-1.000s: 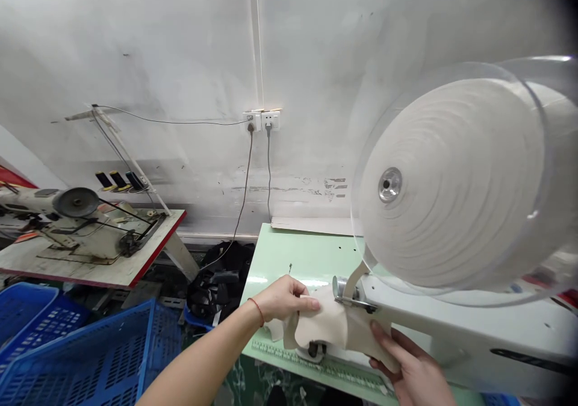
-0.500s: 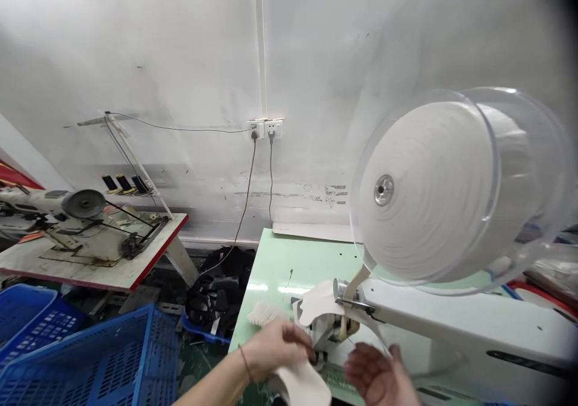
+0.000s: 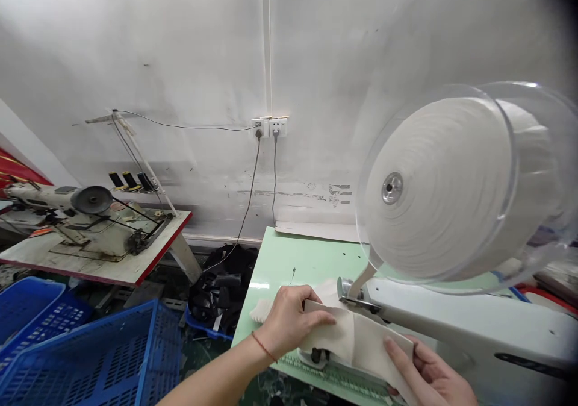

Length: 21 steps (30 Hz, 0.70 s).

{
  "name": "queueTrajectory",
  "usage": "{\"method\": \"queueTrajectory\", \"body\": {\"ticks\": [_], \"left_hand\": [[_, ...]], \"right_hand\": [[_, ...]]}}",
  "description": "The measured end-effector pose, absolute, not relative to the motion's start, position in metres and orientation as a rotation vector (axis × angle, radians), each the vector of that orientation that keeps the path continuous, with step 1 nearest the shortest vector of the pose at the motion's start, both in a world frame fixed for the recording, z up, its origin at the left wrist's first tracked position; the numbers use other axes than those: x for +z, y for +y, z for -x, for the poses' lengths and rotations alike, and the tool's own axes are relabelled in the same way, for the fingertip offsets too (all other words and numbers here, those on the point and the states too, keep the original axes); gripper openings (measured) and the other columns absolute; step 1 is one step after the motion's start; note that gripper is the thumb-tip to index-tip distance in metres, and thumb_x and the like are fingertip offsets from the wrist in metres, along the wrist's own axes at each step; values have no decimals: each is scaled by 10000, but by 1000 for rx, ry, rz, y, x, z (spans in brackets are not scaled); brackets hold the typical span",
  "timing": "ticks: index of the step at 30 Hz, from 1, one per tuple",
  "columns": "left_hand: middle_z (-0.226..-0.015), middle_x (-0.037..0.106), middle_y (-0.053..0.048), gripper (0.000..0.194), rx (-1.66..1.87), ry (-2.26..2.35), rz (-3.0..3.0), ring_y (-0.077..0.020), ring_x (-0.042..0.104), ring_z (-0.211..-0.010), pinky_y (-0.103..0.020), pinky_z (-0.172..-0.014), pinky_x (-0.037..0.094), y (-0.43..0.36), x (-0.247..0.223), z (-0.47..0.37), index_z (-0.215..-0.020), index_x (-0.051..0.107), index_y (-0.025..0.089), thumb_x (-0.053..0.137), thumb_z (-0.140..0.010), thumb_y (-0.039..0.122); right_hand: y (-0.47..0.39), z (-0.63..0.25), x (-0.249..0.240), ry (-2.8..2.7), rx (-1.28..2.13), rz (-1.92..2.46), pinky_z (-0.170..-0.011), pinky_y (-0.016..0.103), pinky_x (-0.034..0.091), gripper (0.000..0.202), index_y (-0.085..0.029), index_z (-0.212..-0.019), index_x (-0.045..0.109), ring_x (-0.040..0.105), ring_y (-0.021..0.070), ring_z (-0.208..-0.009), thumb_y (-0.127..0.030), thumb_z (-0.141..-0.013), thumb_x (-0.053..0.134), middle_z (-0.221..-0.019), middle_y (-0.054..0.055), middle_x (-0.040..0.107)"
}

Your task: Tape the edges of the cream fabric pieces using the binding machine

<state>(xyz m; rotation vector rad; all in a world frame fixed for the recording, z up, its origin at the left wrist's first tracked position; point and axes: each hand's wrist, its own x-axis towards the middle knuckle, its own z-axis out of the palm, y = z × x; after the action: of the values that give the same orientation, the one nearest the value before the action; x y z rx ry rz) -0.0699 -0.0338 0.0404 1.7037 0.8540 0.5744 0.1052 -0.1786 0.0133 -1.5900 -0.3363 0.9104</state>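
Between both hands a flat cream fabric piece [image 3: 350,337] is stretched across, with a seam line down its middle. My left hand [image 3: 291,318] pinches its left end, thumb on the near face. At the other end my right hand [image 3: 422,367] grips it, thumb in front and fingers behind. The piece hangs in front of a white sewing machine [image 3: 433,309], hiding part of the machine's working end. White tape runs down from a large reel [image 3: 433,189] to a metal guide [image 3: 356,297] just behind the fabric.
A green tabletop [image 3: 302,252] carries the machine, with pale ribbed pieces [image 3: 259,311] at its left edge. To the left are another sewing machine [image 3: 94,219], blue crates [image 3: 135,346] and a heap of black material [image 3: 221,291]. Cords [image 3: 253,195] hang from wall sockets.
My right hand, previously apart with fingers curled, has taken hold of the fabric's right end. My left hand has risen slightly, and the fabric is now spread between both hands.
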Motion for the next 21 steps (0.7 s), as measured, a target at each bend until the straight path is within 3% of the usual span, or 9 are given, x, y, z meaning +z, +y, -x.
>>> {"method": "queueTrajectory", "body": {"ticks": [5,10,13,17,19,21], "left_hand": [[-714,619,-30,356,489,816,-1457,-168,567,-685,-236,-529,409,-20,16,53,-662,598,142,797,-557,418],[-645,580,-5,528,394,701,-1213,-134,537,-605,-240,-531,406,-7,1,47,-665,569,138,848,-439,526],[-645,560,4,579,397,683,-1228,-113,511,-592,-230,-535,389,-3,-7,42,-673,558,139,833,-435,589],[-623,507,21,685,358,795,-1355,-90,448,-546,-225,-501,348,0,-19,34,-710,545,147,687,-479,776],[-628,511,13,695,348,847,-1425,-91,440,-544,-229,-503,347,7,-28,36,-731,564,141,591,-561,815],[-678,555,-13,672,364,931,-1509,-107,480,-592,-240,-554,385,22,-43,46,-784,597,134,499,-680,791]], "right_hand": [[-164,-111,1,-249,905,1571,-462,265,510,616,-169,-989,705,614,253,-803,-502,-495,861,-971,70,729],[-156,-118,-5,-170,1034,1419,-653,240,553,598,-171,-1039,699,633,243,-918,-435,-532,874,-974,54,743],[-149,-122,-7,-130,986,1394,-541,197,520,537,-145,-908,725,626,190,-759,-387,-464,908,-817,41,746],[-136,-124,-9,-70,940,1339,-339,206,383,449,-120,-636,676,453,105,-446,-325,-330,933,-489,-2,608],[-135,-124,-10,-59,964,1318,-340,208,388,453,-126,-619,656,455,104,-441,-326,-322,934,-473,-10,582],[-141,-125,-14,-30,992,1295,-385,209,441,495,-139,-733,675,526,123,-504,-325,-356,935,-566,-4,639]]}}
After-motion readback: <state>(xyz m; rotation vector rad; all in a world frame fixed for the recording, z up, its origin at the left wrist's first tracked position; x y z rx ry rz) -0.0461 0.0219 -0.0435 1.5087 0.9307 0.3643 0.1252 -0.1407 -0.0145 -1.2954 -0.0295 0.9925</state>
